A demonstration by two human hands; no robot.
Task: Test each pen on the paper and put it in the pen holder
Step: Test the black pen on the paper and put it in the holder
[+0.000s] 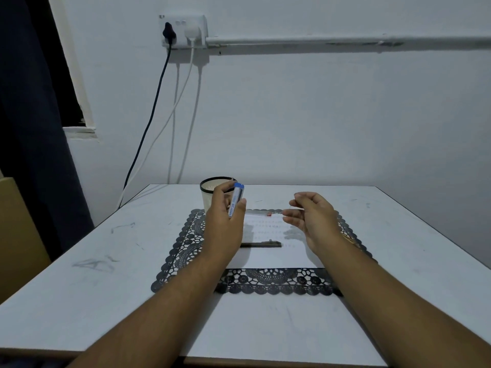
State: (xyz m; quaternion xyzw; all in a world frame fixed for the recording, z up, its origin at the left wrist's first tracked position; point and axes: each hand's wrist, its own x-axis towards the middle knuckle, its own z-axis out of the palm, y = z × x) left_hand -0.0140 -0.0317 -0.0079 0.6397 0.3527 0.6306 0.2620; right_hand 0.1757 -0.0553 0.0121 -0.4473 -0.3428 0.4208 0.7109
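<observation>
The left hand (pixel 225 216) gripped a blue-capped tube (pixel 236 200) marked 2B, lifted just in front of the holder (pixel 210 192). The right hand (pixel 310 219) seemed to pinch something thin and pale – too fine to name. Two pens (pixel 261 244) lay on the paper (pixel 276 257), on the counter (pixel 106 261). Risk: the tube looked like pencil leads, not a pen – holstered untested, it would spoil the sort, and the raised left hand could tip the light holder

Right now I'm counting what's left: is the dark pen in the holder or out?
Out: the dark pen lies flat on the paper, apart from the pen holder.
</observation>
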